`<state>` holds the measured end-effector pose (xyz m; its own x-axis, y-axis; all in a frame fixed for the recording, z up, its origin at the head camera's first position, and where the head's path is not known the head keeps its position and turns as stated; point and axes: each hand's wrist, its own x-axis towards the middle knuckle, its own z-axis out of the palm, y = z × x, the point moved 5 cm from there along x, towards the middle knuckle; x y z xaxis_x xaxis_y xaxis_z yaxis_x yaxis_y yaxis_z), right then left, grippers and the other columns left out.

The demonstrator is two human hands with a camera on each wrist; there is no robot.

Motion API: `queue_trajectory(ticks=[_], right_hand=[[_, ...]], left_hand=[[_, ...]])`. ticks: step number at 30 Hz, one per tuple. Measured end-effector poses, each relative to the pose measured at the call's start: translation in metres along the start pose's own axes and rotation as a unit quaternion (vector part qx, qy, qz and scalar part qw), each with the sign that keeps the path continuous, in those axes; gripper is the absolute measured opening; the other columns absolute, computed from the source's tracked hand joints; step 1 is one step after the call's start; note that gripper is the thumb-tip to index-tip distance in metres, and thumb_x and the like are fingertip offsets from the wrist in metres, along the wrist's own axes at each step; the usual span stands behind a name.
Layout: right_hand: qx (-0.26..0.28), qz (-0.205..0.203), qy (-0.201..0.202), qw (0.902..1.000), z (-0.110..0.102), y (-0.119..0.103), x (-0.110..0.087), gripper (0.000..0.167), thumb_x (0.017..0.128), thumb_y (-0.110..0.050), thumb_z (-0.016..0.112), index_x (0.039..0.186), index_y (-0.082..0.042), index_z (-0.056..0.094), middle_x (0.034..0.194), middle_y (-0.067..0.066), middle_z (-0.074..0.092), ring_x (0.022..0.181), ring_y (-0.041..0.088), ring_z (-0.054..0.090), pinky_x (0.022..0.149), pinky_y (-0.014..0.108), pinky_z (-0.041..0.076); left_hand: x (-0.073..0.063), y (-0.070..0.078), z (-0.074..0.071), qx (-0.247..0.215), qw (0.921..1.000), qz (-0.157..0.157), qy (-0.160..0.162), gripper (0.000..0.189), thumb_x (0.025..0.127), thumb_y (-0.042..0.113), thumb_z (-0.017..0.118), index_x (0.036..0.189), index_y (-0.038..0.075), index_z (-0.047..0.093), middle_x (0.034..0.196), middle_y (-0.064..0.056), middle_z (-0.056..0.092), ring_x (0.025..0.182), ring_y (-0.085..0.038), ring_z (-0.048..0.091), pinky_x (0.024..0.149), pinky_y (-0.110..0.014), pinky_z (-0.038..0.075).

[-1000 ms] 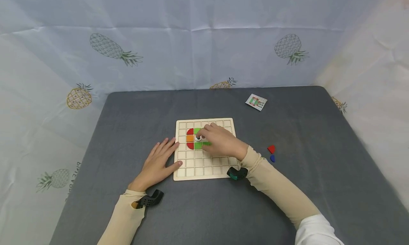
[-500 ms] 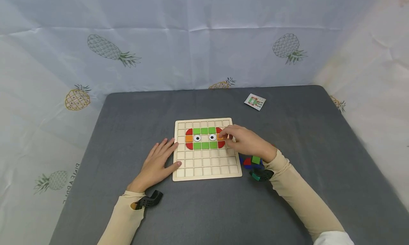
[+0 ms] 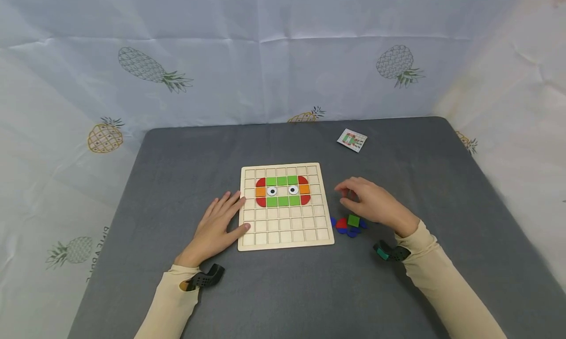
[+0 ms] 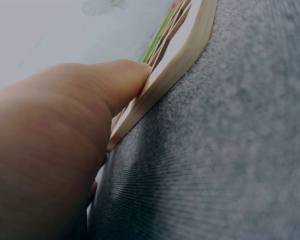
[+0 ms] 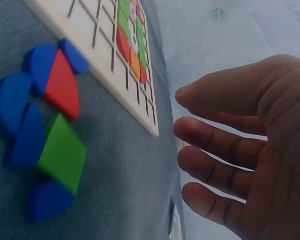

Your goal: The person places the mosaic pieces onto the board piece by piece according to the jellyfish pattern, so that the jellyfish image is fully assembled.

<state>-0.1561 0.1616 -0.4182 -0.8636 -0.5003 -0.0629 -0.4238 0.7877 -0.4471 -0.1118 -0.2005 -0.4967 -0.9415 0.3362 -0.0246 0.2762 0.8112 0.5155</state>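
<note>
A pale wooden grid board [image 3: 283, 226] lies on the table, bearing a rounded row of red corners, green squares, two orange squares and two eye pieces [image 3: 271, 191]. My left hand [image 3: 217, 229] lies spread at the board's left edge, fingertips and thumb resting on its rim; the thumb [image 4: 124, 80] shows on the edge in the left wrist view. Off the board's right side, my right hand [image 3: 376, 204] hovers with relaxed, bent fingers and nothing between them. Below it lie loose pieces: a green square [image 5: 63, 152], a red quarter-round [image 5: 62, 87] and several blue rounded ones [image 5: 13, 102].
A small printed card [image 3: 352, 140] with a coloured pattern lies at the back right of the grey table [image 3: 283, 295]. Behind the table hangs a pale cloth [image 3: 265, 73] printed with pineapples.
My right hand has moved right, from over the board's eye piece, past the right orange square, to beyond the board's edge, uncovering the pattern and the loose pieces. My left hand stays put.
</note>
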Motion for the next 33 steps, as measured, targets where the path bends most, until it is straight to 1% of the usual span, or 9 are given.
queue_trajectory(ticks=[3,6,13,18,24,28,33], right_hand=[[-0.005,0.011,0.004,0.9999,0.000,0.007,-0.009,0.027,0.097,-0.014,0.068,0.123,-0.007,0.069,0.105,0.001,0.066,0.092,0.017,0.059,0.076,0.035,0.053],[-0.010,0.023,0.005,0.9997,0.001,0.011,-0.019,0.025,0.096,-0.016,0.069,0.120,-0.008,0.070,0.103,0.001,0.066,0.091,0.017,0.059,0.075,0.035,0.053],[-0.019,0.050,-0.003,0.9986,0.010,0.017,-0.033,0.024,0.095,-0.019,0.072,0.116,-0.008,0.072,0.097,0.000,0.062,0.085,0.015,0.055,0.067,0.030,0.047],[-0.026,0.062,-0.005,0.9977,0.017,0.021,-0.041,0.025,0.093,-0.024,0.075,0.113,-0.011,0.073,0.098,0.001,0.062,0.088,0.016,0.056,0.068,0.031,0.049],[-0.034,0.073,-0.005,0.9967,0.029,0.024,-0.042,0.022,0.091,-0.026,0.077,0.108,-0.013,0.075,0.097,0.000,0.062,0.089,0.015,0.056,0.067,0.031,0.050],[-0.043,0.091,0.013,0.9948,0.032,0.026,-0.039,0.021,0.092,-0.028,0.076,0.107,-0.014,0.076,0.097,0.000,0.062,0.089,0.016,0.055,0.065,0.032,0.050],[-0.065,0.104,0.046,0.9914,0.033,0.023,-0.031,0.024,0.091,-0.029,0.077,0.108,-0.012,0.072,0.099,0.003,0.062,0.091,0.019,0.055,0.065,0.036,0.053]], left_hand=[[0.000,-0.001,0.001,0.000,1.0000,0.001,0.001,0.076,0.096,0.049,0.064,0.160,0.019,0.035,0.169,-0.002,0.025,0.160,-0.028,0.014,0.130,-0.051,0.005],[0.000,-0.001,0.001,0.000,1.0000,0.002,-0.001,0.076,0.097,0.051,0.063,0.160,0.020,0.034,0.170,-0.002,0.025,0.160,-0.028,0.014,0.130,-0.051,0.005],[-0.001,0.000,0.001,0.002,1.0000,-0.001,-0.004,0.077,0.096,0.051,0.063,0.160,0.020,0.033,0.170,-0.002,0.024,0.160,-0.028,0.013,0.131,-0.051,0.004],[0.000,0.000,0.001,0.005,1.0000,0.001,-0.003,0.077,0.096,0.051,0.063,0.160,0.020,0.034,0.170,-0.003,0.024,0.160,-0.029,0.013,0.131,-0.051,0.004],[-0.001,-0.001,0.001,0.002,1.0000,0.001,-0.002,0.077,0.096,0.050,0.064,0.160,0.018,0.035,0.170,-0.004,0.025,0.159,-0.030,0.014,0.130,-0.052,0.004],[-0.001,-0.001,0.001,0.003,1.0000,0.001,-0.002,0.077,0.096,0.049,0.065,0.160,0.018,0.035,0.169,-0.004,0.025,0.159,-0.030,0.014,0.130,-0.052,0.004],[-0.001,0.000,0.001,0.003,1.0000,0.002,-0.002,0.077,0.096,0.048,0.065,0.160,0.018,0.035,0.169,-0.004,0.026,0.159,-0.030,0.015,0.130,-0.052,0.004]])
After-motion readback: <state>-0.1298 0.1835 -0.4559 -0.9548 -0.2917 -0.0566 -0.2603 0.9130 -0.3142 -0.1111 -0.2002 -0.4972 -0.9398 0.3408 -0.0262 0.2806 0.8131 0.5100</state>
